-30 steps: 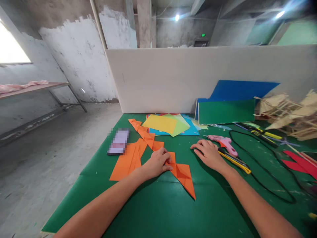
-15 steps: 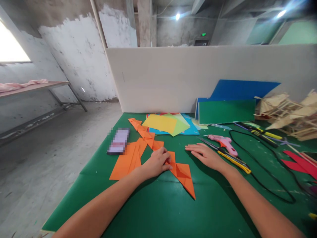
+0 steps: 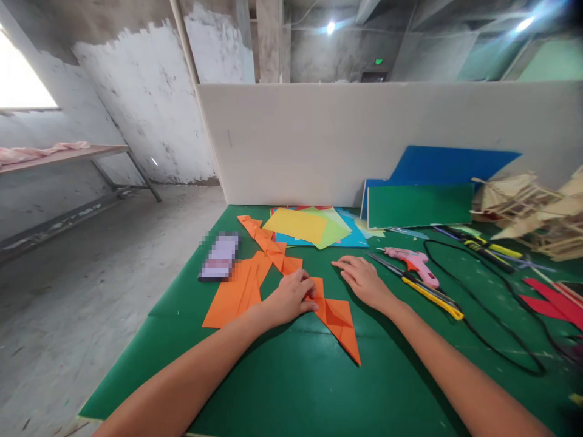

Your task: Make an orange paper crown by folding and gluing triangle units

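Observation:
A long zigzag of folded orange paper (image 3: pixel 339 320) lies diagonally across the green table. My left hand (image 3: pixel 291 295) is closed on its middle, thumb and fingers gripping the paper there; part of the fold is hidden under the fingers. To the right, my right hand (image 3: pixel 364 280) hovers or rests just above the table with fingers stretched out and nothing in them, apart from the paper. Creased orange sheets (image 3: pixel 232 294) lie flat beside the left forearm. A phone (image 3: pixel 221 256) with a blurred screen sits at their upper left.
Coloured paper sheets (image 3: pixel 296 224) are stacked at the back. A utility knife (image 3: pixel 432 297), a pink glue gun (image 3: pixel 419 264) and its black cable (image 3: pixel 492 273) lie on the right. Behind stand green and blue boards (image 3: pixel 419 205) and a wooden model (image 3: pixel 542 212). The table's left edge drops to the floor.
My right hand has moved slightly left, closer to the folded paper, and its fingers have bent a little. My left hand stays on the folded paper. The view has shifted slightly.

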Motion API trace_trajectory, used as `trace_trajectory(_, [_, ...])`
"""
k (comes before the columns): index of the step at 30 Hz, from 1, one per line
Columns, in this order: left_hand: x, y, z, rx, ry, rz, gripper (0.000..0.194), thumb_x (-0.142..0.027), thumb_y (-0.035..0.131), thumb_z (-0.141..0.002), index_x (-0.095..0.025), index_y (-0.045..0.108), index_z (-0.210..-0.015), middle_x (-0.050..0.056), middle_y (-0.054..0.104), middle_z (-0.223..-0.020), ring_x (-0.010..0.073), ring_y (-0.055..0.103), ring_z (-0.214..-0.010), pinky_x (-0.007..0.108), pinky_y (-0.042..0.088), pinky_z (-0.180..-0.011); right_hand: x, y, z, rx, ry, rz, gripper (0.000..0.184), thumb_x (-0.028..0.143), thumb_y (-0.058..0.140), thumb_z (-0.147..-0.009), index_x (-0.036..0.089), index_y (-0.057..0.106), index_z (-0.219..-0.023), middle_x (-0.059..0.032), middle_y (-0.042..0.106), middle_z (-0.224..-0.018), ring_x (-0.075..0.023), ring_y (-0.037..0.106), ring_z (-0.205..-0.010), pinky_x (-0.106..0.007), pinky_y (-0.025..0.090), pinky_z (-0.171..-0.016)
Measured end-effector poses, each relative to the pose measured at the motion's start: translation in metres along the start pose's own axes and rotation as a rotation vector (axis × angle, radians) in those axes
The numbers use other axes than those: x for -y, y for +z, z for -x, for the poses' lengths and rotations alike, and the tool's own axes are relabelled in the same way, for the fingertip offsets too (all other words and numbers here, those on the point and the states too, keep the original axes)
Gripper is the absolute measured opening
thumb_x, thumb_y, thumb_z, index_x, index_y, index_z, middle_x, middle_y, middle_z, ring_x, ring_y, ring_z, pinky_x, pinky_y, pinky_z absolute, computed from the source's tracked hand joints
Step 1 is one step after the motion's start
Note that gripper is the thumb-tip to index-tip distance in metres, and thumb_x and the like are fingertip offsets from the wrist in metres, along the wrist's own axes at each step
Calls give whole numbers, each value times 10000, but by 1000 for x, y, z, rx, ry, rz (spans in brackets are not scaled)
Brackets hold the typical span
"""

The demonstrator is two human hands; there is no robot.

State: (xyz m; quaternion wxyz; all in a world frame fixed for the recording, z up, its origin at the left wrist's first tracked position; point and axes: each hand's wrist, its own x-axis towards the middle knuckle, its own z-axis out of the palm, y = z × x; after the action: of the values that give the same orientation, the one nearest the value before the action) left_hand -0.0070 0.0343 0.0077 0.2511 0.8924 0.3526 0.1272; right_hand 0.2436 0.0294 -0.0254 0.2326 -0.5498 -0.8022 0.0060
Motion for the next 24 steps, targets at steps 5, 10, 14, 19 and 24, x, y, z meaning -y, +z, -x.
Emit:
trace_trajectory(5, [-2,-1,0,8,-4,2,178,-317,650,-800,-182,560,-872,38,474,-1020,194,509,-897,347,432,-821,-7,1,0,-74,63,-153,261,272,390,-928,229,564,-1118,-80,629,-1085,-237,564,-1003,-403,447,-868])
trace_trajectory(10, [-2,-1,-1,8,-1,12,173,-317,644,-801,-184,557,-868,37,474,-1002,188,507,-874,345,431,-810,-12,3,1,-127,98,-209,304,249,384,-921,223,528,-1188,-78,642,-1033,-232,580,-961,-378,464,-830])
trace_trajectory(14, [0,0,-1,3,11,1,176,-315,648,-798,-182,557,-870,37,474,-1004,185,503,-871,341,431,-808,-7,5,-1,-53,30,-14,399,241,371,-927,245,498,-1305,-88,607,-1113,-249,543,-1002,-398,439,-853])
trace_trajectory(19, [-2,-1,0,17,6,-34,174,-333,621,-821,-187,569,-902,41,472,-1014,198,503,-895,355,431,-815,2,1,-6,25,0,116,398,201,360,-924,278,560,-1259,-86,587,-1086,-250,524,-959,-394,433,-815])
trace_trajectory(24, [-2,1,1,9,46,-103,185,-356,567,-860,-231,590,-994,45,461,-1056,214,491,-936,392,406,-877,6,-6,-8,4,-25,13,320,166,349,-923,241,613,-1087,-74,610,-1041,-225,531,-923,-375,428,-829])
